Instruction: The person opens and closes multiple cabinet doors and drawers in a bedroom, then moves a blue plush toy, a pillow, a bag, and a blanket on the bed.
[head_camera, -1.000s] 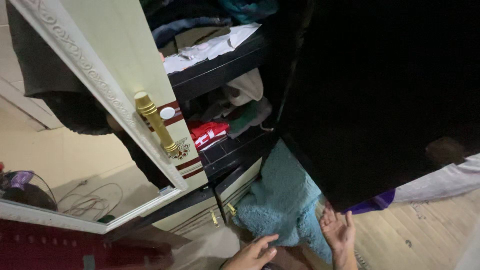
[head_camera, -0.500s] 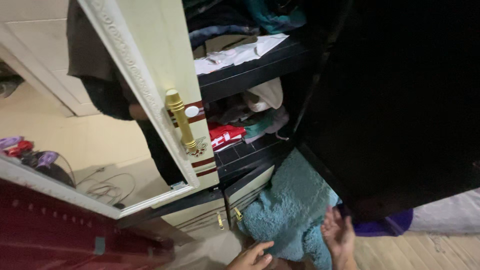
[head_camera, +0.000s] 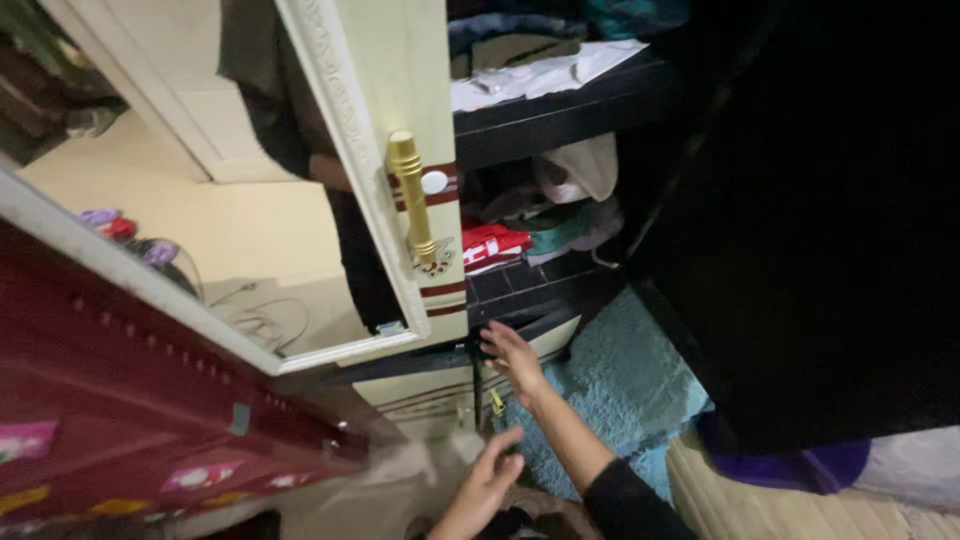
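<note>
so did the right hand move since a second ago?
Yes. The right hand has gone up and forward, from beside the teal rug to the top edge of the lower drawer under the wardrobe shelf.

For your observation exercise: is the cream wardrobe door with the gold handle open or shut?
Open. The wardrobe door swings outward, exposing shelves with clothes behind its gold handle.

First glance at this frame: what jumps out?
The gold door handle on the cream wardrobe door, centre top. Below it, the right hand reaches to the top edge of a lower drawer; the left hand hangs open near the bottom edge. A teal fuzzy rug lies right of them.
</note>
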